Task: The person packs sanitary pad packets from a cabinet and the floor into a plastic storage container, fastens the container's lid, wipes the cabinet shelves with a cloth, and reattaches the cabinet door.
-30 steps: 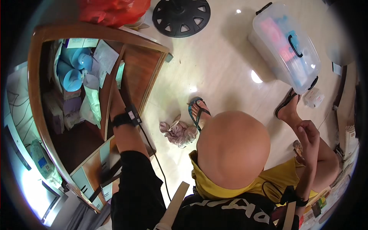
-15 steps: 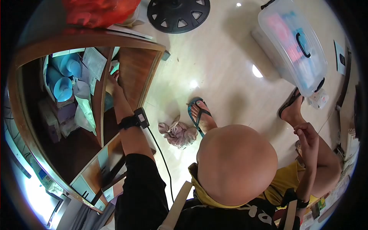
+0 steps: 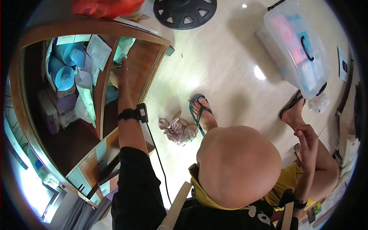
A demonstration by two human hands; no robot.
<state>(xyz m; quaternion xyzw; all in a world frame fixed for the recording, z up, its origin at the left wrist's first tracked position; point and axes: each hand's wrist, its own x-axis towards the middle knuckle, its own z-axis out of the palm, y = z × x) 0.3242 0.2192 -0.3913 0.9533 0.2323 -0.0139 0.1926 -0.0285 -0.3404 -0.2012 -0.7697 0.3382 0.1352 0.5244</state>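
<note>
Inside the right compartment of a wooden cabinet [image 3: 134, 73], my left hand [image 3: 119, 74] reaches in with its fingers closed at the lower end of a pale green packet [image 3: 123, 48]. The fingertips are partly in shadow. A blue object [image 3: 111, 94] lies below that hand, mostly hidden by the wrist and divider. In the left compartment are two rolled blue items [image 3: 63, 78], a white-and-green pouch [image 3: 85, 103] and printed papers [image 3: 99, 51]. By my bent knee, my right hand [image 3: 308, 140] is curled, thumb against the fingers, with nothing seen in it.
A crumpled striped cloth [image 3: 178, 130] lies on the floor beside my sandalled foot [image 3: 201, 111]. A clear lidded storage box [image 3: 295, 50] stands at the right. Beyond the cabinet are a round black base [image 3: 185, 13] and a red bag [image 3: 107, 7]. A cable hangs from my left wrist.
My left hand has moved farther into the compartment, and the pale green packet has shifted away from me, showing more of itself. My right hand keeps its curled pose.
</note>
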